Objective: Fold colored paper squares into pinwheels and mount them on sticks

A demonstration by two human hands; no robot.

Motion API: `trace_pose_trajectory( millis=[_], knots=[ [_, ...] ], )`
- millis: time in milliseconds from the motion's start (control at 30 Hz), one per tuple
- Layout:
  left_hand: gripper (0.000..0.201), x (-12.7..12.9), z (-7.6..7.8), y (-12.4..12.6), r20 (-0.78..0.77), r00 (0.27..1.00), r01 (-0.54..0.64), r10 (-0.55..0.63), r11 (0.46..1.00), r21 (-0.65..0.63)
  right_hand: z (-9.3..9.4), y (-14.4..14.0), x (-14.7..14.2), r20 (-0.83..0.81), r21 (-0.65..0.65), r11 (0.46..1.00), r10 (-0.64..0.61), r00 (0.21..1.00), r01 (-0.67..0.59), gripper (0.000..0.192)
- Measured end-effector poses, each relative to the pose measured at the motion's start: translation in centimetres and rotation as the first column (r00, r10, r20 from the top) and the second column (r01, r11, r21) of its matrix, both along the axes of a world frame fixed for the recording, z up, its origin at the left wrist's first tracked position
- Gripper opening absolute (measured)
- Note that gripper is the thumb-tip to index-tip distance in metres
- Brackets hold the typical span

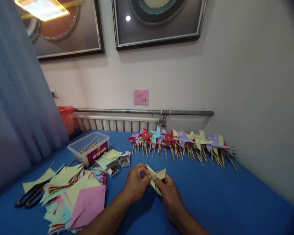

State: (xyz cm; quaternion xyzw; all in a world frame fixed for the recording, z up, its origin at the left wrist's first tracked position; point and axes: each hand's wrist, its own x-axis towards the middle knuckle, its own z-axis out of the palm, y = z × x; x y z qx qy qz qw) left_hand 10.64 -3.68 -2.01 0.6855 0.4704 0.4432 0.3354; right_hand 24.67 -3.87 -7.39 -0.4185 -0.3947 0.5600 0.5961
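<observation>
My left hand and my right hand meet over the blue table, both pinching a pale yellow-green folded paper piece with pointed flaps. The paper is held just above the table, near its middle front. Both forearms come in from the bottom edge.
A row of finished paper pinwheels on sticks lies at the back. A heap of cut coloured paper squares sits at the left, black scissors beside it. A clear plastic box with sticks, small pin boxes and an orange basket stand behind.
</observation>
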Motion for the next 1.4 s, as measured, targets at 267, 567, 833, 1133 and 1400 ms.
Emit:
trace_pose_trajectory(
  millis=[267,567,833,1133,1400],
  knots=[
    [0.011,-0.1,-0.4,0.2,0.035,0.999,-0.003,0.003,1.0,-0.006,-0.6,0.4,0.2,0.036,0.022,1.0,-0.008,0.999,0.007,0.042],
    [0.011,-0.2,-0.7,0.3,-0.01,0.999,-0.053,0.053,0.996,-0.071,0.6,0.1,0.4,0.092,0.06,0.998,0.009,0.996,-0.015,0.044],
    [0.01,0.1,-0.6,0.1,0.008,0.998,-0.068,0.069,0.994,-0.091,0.6,0.2,0.4,0.205,0.102,0.995,-0.039,0.978,0.018,0.038],
    [0.01,0.4,-0.3,-0.3,0.018,0.995,-0.098,0.1,0.992,-0.08,0.9,-0.1,0.4,0.29,0.136,0.991,-0.039,0.956,-0.001,0.037],
    [0.01,0.5,-0.2,-0.5,0.019,0.986,-0.166,0.166,0.986,-0.014,0.4,0.2,0.4,0.23,0.094,0.995,-0.041,0.972,0.02,0.043]
  ],
)
